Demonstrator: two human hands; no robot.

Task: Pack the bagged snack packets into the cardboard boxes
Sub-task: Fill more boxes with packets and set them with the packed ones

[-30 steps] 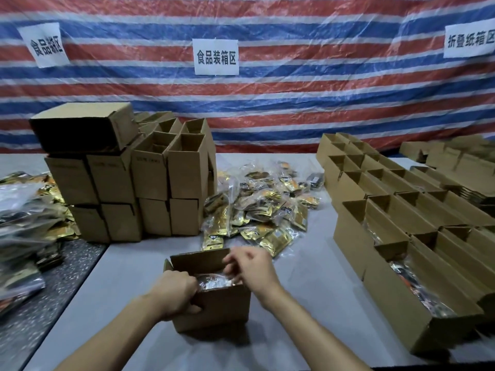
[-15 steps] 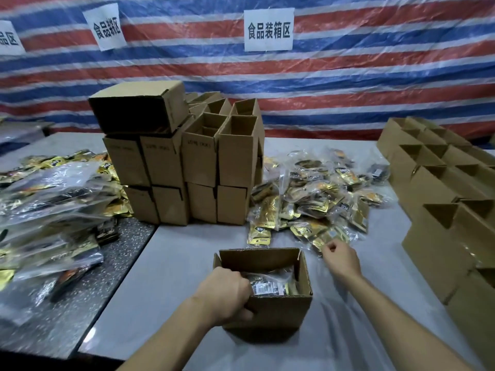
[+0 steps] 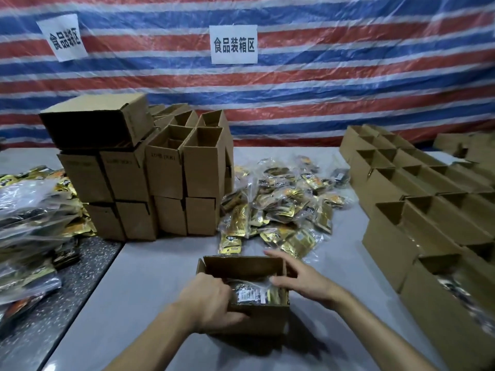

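Near the front edge of the grey table [image 3: 150,277], from the head view: an open box [image 3: 267,321], flaps up, with a clear bag [image 3: 249,293] of packets lying inside. Gripped at its near-left corner by the left hand [image 3: 211,301], fingers curled over the rim into the box, thumb pressed on the front wall. Over the right rim, the right hand [image 3: 302,282], holding nothing, fingers straight and spread, thumb tip down by the bag; touching or not, cannot tell. Just behind the box, a loose pile [image 3: 281,207] of bagged gold and black packets. Left of that pile, a stack [image 3: 166,178] of open boxes, one more lying on its side on top. Along the right, rows [image 3: 417,215] of open boxes, the nearest with bags inside. At far left, a heap [image 3: 29,218] of more bags on a dark speckled top [image 3: 80,277]. Behind everything, a striped tarp [image 3: 321,89] with two white signs [image 3: 233,44].
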